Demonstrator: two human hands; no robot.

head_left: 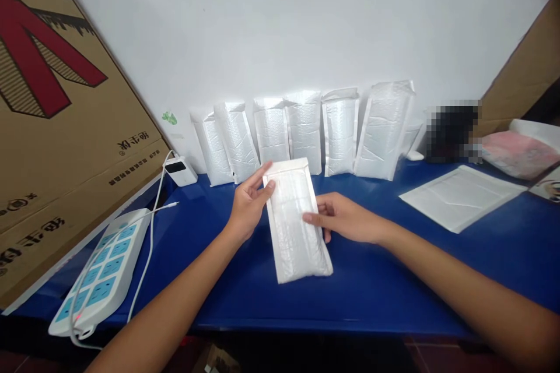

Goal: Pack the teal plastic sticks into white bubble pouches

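Observation:
Between my two hands is a white padded mailer (292,227), bulging along its middle, its flap folded at the top. My left hand (251,201) grips its upper left edge, thumb on the front. On the lower right side, my right hand (335,215) holds the other edge with the thumb in front and the fingers behind. Behind it, several similar filled mailers lean upright against the wall, among them a wide one (385,131) at the right and a narrower one (340,134) beside it. A flat mailer (461,197) lies on the table at the right.
A white power strip (102,271) with blue sockets and cables lies at the left of the blue table (371,297). Near the wall sits a small white power bank (181,171). A large cardboard box (65,145) borders the left side. A pixelated dark patch is at right.

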